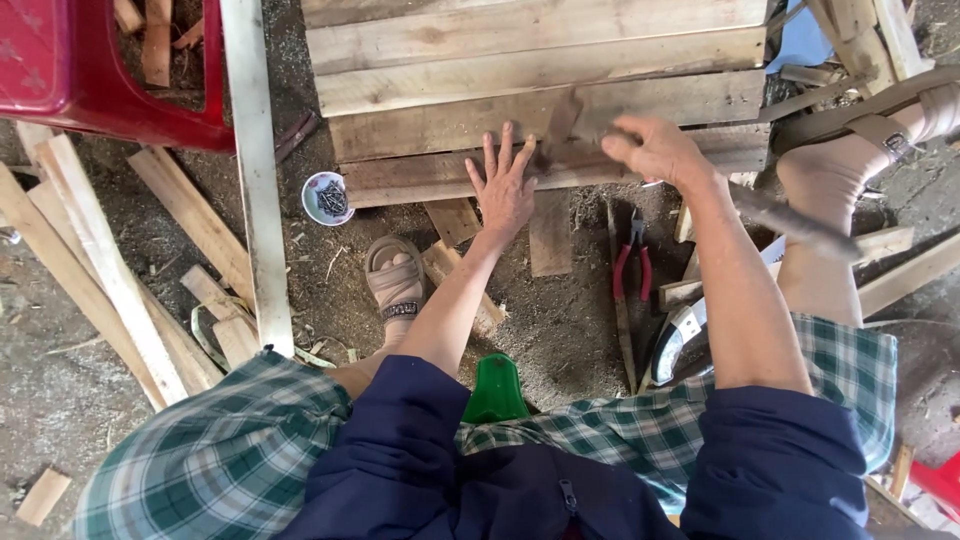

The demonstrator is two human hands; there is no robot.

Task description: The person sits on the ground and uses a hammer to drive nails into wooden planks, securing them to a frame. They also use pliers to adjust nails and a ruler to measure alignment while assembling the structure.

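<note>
left hand [506, 190] spread flat on lowest slat [440, 178] of wooden pallet [540, 60], pinning it steady. right hand [655, 150] fisted round blurred hammer [565, 135], mid-swing over same slat. nail bowl [327, 198] kept w/in reach; red pliers [635, 262] on dirt by knee.

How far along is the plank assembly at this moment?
Several planks already lie side by side as a panel. In hand: the left hand presses flat on the nearest plank while the right hand holds a blurred hammer over it. A small bowl of nails, red-handled pliers and loose offcuts remain on the ground, so some fastening seems left.
</note>
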